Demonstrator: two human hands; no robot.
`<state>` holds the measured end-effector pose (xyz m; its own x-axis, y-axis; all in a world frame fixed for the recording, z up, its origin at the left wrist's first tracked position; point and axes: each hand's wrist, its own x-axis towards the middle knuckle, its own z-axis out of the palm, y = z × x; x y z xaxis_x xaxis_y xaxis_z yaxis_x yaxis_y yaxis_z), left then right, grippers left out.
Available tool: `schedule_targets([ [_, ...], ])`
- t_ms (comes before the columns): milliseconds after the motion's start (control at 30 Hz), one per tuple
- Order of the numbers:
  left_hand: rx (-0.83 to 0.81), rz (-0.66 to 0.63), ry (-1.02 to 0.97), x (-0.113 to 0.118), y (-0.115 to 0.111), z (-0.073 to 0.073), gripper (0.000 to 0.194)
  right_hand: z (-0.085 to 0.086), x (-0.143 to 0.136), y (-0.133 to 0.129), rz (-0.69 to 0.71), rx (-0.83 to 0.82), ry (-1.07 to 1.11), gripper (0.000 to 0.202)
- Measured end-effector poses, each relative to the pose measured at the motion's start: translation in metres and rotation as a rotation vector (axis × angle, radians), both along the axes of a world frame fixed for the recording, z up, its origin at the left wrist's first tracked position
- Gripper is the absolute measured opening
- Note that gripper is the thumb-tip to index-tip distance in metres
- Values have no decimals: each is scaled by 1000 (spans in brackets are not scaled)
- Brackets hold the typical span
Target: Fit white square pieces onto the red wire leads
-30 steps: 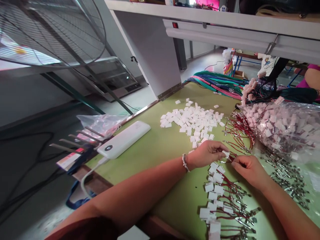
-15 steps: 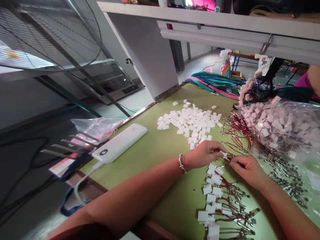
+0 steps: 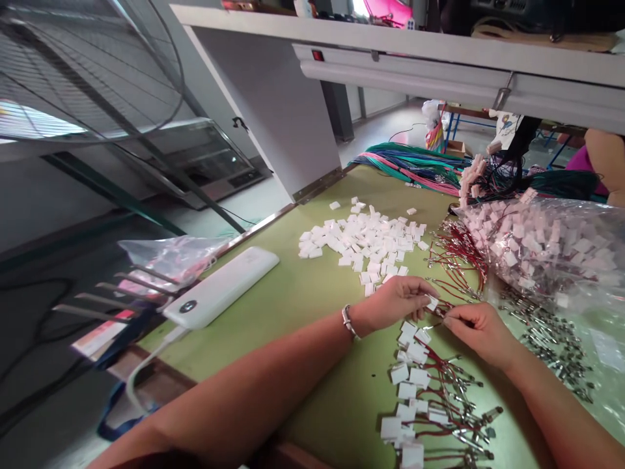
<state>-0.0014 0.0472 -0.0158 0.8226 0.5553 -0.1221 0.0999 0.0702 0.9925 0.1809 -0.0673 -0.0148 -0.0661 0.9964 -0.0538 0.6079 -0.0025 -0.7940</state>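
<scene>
My left hand [image 3: 398,303], with a white band at the wrist, pinches a small white connector housing [image 3: 432,303] between thumb and fingers. Close on its right, my right hand [image 3: 481,327] is closed on a short dark red wire [image 3: 443,309] that runs toward the housing. Whether the wire's end sits inside the housing is too small to tell. Below the hands lies a column of white housings [image 3: 406,391] with red wires and metal ends pointing right. A pile of loose white housings [image 3: 366,238] lies beyond my left hand. Loose red wires [image 3: 461,251] lie beyond my right hand.
A clear bag of white housings [image 3: 541,244] stands at the right, near scattered metal parts [image 3: 556,339]. Bundled coloured cables [image 3: 405,161] lie at the back. A white power bank [image 3: 224,286] with a cable lies at the left edge. A shelf [image 3: 390,32] overhangs the table [image 3: 244,345].
The whole view has shifted slightly, moving the table and things a little left in the picture. Both hands keep the same hold on the housing and wire.
</scene>
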Motion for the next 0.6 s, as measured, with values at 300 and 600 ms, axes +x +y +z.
schedule_targets([
  [300,162,-29,51,-1,-1,3,15,0,-1,0,-32,-47,-78,26],
  [600,93,2,162,2,-5,6,19,4,-5,-2,-64,59,-260,25],
])
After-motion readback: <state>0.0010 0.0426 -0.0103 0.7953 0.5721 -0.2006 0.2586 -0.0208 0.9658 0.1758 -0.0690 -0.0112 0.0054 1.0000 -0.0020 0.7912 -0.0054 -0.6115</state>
